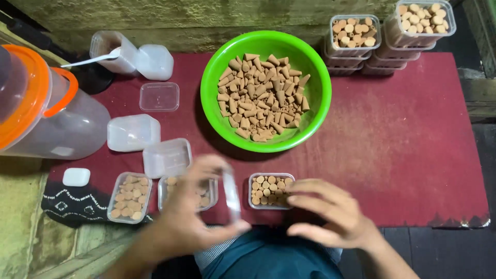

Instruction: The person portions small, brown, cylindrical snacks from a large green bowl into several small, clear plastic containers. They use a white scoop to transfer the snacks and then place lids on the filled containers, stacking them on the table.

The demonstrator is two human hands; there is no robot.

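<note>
The head view looked down on a red worktop (403, 144). The left hand (191, 217), blurred, had its fingers clamped on a clear lid (231, 195) held on edge, above a filled box (188, 192). The right hand (330, 212) hovered with fingers loosely apart, holding nothing, its tips just beside another filled box (269, 190) near the front edge. A green bowl (266, 44) of brown cones (263, 95) sat behind. Empty boxes (165, 157) and a large jar (46, 113) lay left; stacked filled boxes (387, 36) stood at the far right
</note>
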